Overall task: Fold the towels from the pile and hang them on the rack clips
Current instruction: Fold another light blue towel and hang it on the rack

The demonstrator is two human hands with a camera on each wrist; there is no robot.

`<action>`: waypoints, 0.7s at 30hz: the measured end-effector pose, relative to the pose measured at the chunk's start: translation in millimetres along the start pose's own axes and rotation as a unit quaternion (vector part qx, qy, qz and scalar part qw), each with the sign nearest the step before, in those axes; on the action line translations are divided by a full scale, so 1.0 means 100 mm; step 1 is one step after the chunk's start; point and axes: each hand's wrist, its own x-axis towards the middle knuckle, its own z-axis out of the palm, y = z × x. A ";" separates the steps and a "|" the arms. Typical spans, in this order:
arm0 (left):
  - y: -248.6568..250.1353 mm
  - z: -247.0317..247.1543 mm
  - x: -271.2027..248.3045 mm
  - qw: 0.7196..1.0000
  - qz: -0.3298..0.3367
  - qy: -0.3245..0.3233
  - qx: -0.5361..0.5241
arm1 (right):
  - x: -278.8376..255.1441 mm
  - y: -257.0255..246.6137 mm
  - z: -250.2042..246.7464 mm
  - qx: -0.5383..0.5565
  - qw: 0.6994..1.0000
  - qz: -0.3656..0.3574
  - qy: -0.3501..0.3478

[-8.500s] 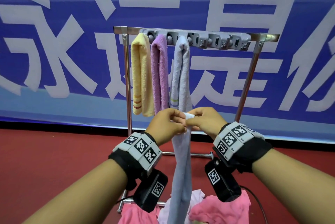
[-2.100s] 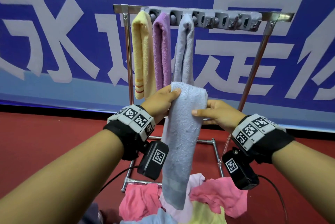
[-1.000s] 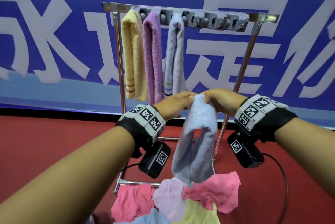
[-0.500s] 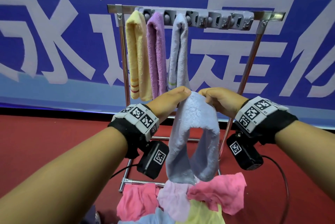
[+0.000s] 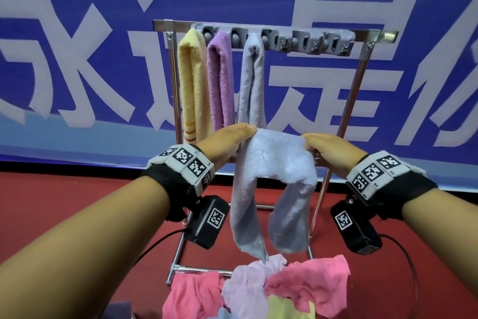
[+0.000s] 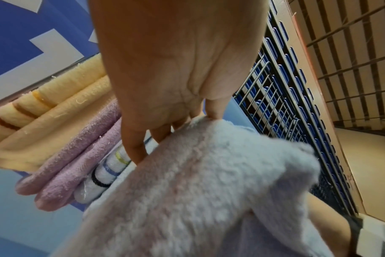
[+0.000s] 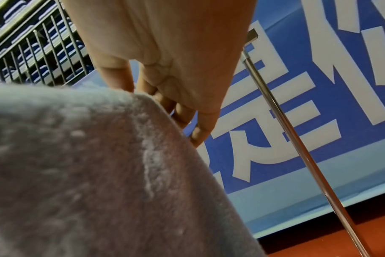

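A yellow towel [image 5: 191,86], a purple towel [image 5: 219,80] and a lavender towel [image 5: 252,80] are hung on the rack clips [image 5: 305,40]. In front, a pale blue towel [image 5: 274,161] is gripped at its folded top by the left hand [image 5: 225,145] and the right hand [image 5: 328,149], above the pile [image 5: 258,290].

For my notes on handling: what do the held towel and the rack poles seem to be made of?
Held towel: soft terry-like cloth, pale lavender-blue, matte; fuzzy looped pile shows in both wrist views, and it droops limply between the left hand and right hand. Rack poles: probably polished metal, with bright mirror-like reflections.
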 end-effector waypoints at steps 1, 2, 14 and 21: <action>0.00 -0.04 0.00 1.000 -0.004 -0.011 0.004 | 0.01 -0.04 -0.01 -0.012 1.000 -0.002 -0.003; -0.01 -0.07 -0.02 1.000 -0.014 -0.018 0.008 | 0.01 -0.04 0.00 -0.023 1.000 0.001 -0.009; 0.25 -0.01 0.41 0.999 0.019 0.046 0.011 | 0.23 -0.23 -0.05 0.062 0.997 0.035 -0.032; 0.53 -0.01 0.93 0.993 0.041 0.111 0.002 | 0.63 -0.53 -0.25 0.020 0.999 -0.013 0.029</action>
